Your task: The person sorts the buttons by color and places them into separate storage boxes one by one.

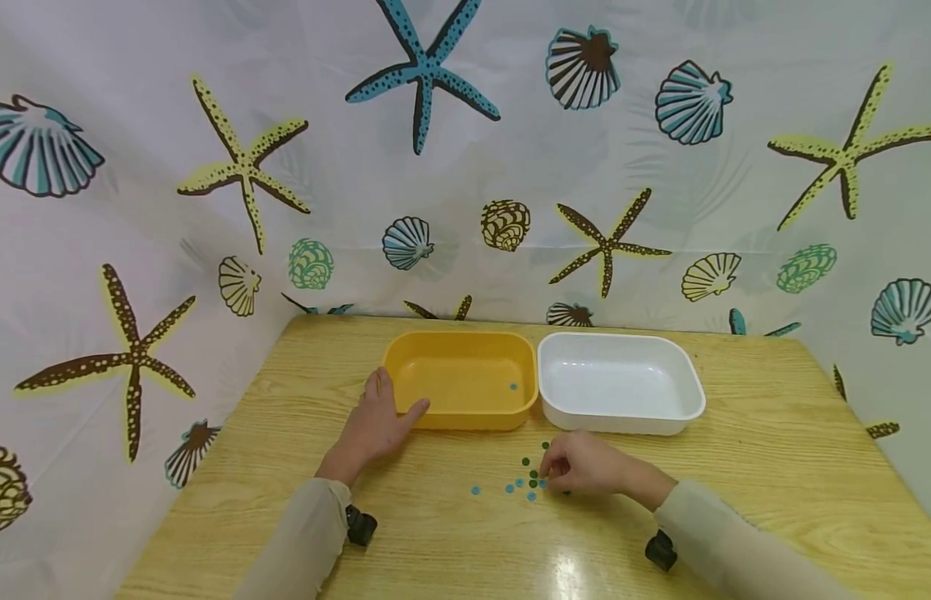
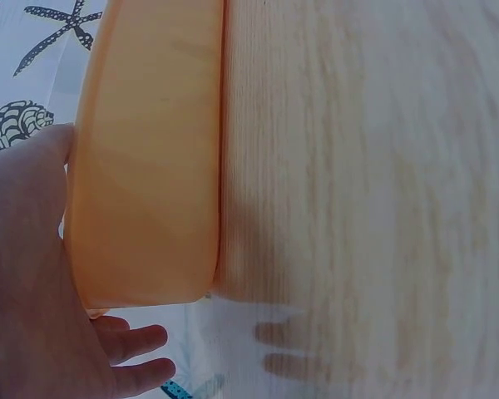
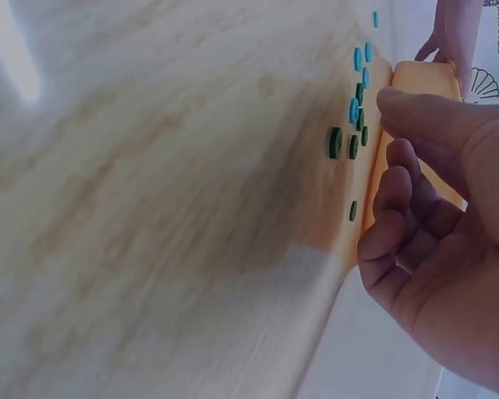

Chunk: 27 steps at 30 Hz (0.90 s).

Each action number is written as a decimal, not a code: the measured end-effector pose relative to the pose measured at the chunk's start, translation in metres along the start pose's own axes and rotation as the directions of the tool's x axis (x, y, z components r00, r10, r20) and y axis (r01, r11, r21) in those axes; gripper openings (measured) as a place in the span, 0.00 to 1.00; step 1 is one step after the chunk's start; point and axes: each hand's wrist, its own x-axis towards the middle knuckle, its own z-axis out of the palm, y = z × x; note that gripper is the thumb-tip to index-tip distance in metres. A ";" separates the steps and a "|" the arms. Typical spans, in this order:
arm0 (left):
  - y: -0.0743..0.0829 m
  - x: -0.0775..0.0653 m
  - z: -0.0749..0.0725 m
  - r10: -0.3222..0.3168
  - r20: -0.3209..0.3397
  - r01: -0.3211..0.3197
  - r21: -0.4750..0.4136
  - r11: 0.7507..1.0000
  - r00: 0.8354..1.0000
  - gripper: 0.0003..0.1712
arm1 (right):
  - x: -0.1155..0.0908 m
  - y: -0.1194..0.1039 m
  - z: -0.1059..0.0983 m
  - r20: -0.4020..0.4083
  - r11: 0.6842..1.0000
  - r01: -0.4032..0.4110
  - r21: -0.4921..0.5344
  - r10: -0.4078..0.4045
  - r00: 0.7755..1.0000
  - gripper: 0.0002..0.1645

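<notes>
My left hand (image 1: 377,423) rests at the near left corner of a yellow-orange plastic tub (image 1: 465,420). Its thumb lies by the front rim, while relaxed fingers reach past the tub's left end in the left wrist view. One blue button (image 1: 513,387) lies inside that tub. Over a loose group of small buttons on the table is my right hand (image 1: 585,462), palm turned sideways. In the right wrist view a gap shows between its thumb and bent fingers, with nothing in it. Several green buttons (image 3: 335,143) and blue buttons (image 3: 354,110) lie close by its thumb.
A white plastic tub (image 1: 623,424) stands to the right of the yellow-orange one, their ends side by side. Both sit toward the back of the wood-grain table (image 1: 773,467). A curtain (image 1: 495,283) printed with starfish and shells hangs behind and at both sides.
</notes>
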 end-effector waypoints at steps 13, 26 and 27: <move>0.002 -0.001 -0.001 -0.001 0.000 0.001 -0.012 1.000 1.000 0.65 | 0.002 0.005 0.009 0.007 0.999 -0.014 -0.037 0.014 1.000 0.03; 0.001 -0.001 0.000 0.006 -0.003 -0.007 -0.002 1.000 1.000 0.65 | 0.004 0.005 0.010 0.030 1.000 -0.026 0.011 0.026 0.999 0.03; 0.001 -0.001 0.000 0.008 -0.004 -0.008 -0.002 1.000 1.000 0.64 | 0.004 0.005 0.009 0.030 1.000 -0.024 0.015 0.024 0.999 0.03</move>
